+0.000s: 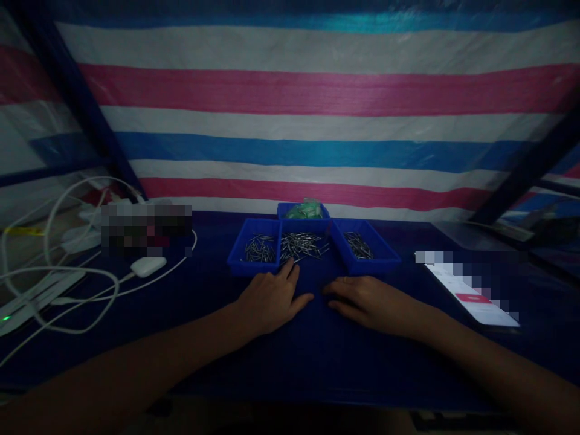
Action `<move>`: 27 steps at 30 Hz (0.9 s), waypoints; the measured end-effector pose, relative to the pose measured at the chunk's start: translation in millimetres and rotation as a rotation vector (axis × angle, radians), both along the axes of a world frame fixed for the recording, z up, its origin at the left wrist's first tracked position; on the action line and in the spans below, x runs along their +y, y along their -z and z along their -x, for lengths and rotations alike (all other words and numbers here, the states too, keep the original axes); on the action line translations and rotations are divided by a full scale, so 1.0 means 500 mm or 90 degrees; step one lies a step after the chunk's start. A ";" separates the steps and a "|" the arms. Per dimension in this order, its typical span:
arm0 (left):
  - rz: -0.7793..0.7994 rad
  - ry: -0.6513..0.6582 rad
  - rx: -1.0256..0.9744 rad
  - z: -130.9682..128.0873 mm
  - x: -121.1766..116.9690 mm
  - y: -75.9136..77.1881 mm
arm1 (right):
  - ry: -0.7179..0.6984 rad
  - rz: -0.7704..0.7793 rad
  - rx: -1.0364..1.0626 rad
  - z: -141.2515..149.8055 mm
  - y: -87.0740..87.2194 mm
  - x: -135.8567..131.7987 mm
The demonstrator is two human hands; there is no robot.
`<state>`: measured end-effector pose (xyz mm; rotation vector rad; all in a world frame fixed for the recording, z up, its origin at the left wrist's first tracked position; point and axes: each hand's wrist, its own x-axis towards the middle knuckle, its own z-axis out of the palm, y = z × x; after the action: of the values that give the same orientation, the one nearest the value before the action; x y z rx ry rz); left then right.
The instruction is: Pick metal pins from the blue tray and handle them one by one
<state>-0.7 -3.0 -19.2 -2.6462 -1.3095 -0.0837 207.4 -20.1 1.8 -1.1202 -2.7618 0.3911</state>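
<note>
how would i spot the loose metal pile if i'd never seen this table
Start at the striped sheet, then the blue table before it. Between the left bin and right bin lies the metal pile, by the left hand. Unlike the pieces inside those bins, it lies loose on the table.

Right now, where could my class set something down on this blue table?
Free: between left hand, right hand and the near edge of the table; between the white cables and left blue bin. Crowded: beyond the left hand, where metal pins lie heaped, and among the cables.
</note>
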 end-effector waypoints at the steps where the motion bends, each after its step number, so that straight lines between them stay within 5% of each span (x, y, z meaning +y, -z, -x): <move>1: 0.001 0.001 0.000 0.000 0.000 0.000 | -0.001 0.000 -0.002 0.000 0.000 0.000; 21: -0.022 0.051 -0.050 0.003 0.005 0.002 | 0.000 -0.003 -0.009 0.000 -0.003 -0.004; 27: 0.019 0.148 -0.068 0.006 0.000 -0.012 | 0.001 -0.017 0.002 -0.001 -0.005 -0.002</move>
<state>-3.7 -2.8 -13.2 -2.8439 -1.0315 -0.2425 208.0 -21.1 4.4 -1.1133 -2.7547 0.3541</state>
